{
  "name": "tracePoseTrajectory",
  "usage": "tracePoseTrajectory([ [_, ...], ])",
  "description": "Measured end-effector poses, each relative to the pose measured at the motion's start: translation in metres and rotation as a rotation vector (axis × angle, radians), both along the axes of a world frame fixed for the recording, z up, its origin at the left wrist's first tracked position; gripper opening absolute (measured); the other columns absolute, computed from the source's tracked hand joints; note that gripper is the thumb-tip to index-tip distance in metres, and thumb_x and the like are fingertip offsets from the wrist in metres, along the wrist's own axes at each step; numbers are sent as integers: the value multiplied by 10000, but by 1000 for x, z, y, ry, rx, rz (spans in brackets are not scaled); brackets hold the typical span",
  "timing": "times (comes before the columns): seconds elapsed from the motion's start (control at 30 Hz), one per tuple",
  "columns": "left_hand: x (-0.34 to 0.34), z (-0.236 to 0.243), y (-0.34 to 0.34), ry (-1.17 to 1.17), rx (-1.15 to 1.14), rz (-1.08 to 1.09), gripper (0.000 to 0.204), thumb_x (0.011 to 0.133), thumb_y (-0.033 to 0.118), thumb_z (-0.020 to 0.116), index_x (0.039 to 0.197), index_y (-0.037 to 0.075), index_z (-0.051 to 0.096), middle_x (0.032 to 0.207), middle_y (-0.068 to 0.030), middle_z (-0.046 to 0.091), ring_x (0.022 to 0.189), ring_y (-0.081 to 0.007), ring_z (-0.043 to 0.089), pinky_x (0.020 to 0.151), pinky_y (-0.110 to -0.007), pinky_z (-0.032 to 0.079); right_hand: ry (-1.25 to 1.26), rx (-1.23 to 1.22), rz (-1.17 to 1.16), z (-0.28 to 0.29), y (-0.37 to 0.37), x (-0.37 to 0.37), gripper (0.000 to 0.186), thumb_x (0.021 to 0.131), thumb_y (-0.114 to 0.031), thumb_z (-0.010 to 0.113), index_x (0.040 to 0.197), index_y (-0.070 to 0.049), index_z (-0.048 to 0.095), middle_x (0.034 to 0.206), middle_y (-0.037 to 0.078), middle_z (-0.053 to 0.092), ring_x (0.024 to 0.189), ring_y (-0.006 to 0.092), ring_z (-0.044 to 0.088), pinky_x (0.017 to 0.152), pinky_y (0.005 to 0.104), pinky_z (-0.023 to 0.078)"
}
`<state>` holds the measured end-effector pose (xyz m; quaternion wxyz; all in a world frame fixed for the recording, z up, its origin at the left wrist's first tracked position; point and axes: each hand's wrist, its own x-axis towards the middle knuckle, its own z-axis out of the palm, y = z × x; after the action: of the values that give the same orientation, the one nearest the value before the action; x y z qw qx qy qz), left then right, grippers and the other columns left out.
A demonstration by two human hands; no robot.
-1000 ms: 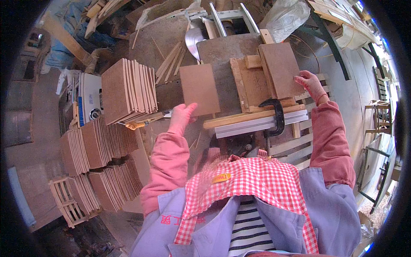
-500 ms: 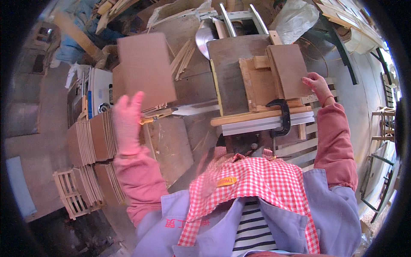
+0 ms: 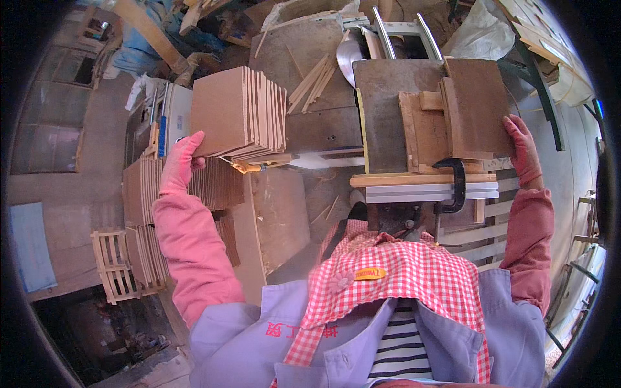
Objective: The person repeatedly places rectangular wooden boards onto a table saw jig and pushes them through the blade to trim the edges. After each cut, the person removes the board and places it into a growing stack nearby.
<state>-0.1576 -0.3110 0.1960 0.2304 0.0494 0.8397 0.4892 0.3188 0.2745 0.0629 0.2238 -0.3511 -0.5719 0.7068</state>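
My left hand (image 3: pixel 186 160), which looks gloved in pink, is closed at the near left corner of a stack of thin brown boards (image 3: pixel 223 107). Its fingertips grip the top board's edge. On the saw table (image 3: pixel 388 97), my right hand (image 3: pixel 525 152) pinches the right edge of a flat brown board (image 3: pixel 482 110). That board lies over a wooden jig (image 3: pixel 420 136) beside a wooden block (image 3: pixel 431 100). A black C-clamp (image 3: pixel 458 187) grips the wooden and metal fence at the table's near edge. The round saw blade (image 3: pixel 349 57) shows at the table's far left.
More stacked boards (image 3: pixel 143 194) stand left of my forearm, near a small wooden pallet (image 3: pixel 113 265). Wood strips (image 3: pixel 314 81) lie on the surface between the stack and the blade. A white plastic bag (image 3: pixel 482 35) sits at the far right. A large panel (image 3: pixel 281 213) leans in front.
The board under my left hand has come down onto the stack, and that hand has moved closer to the stack's corner. My right hand stays at its board's edge. The whole view has shifted.
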Motion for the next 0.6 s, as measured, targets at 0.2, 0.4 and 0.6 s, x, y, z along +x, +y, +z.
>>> tracePoseTrajectory([
  [0.2,27,25,14,475,-390,-26,358,991,405,637,1035,54,690,901,-43,666,708,-110,609,624,-235,495,106,-92,87,12,-78,-44,285,987,-171,660,1222,-12,633,1118,33,672,1015,116,613,901,259,486],
  [0.4,137,-123,113,202,-24,-621,349,1017,367,561,1083,59,712,914,-56,726,828,-182,670,740,-339,523,-183,-106,180,-15,-155,-109,364,958,-278,696,1198,-8,646,1022,9,652,940,99,581,820,260,475],
  [0.6,173,-239,180,-474,261,-296,521,978,448,601,1127,-45,679,992,-124,728,907,-201,665,814,-335,512,-330,-87,262,-47,-187,-153,328,957,-251,686,1168,-2,649,880,20,641,697,107,572,611,267,479],
])
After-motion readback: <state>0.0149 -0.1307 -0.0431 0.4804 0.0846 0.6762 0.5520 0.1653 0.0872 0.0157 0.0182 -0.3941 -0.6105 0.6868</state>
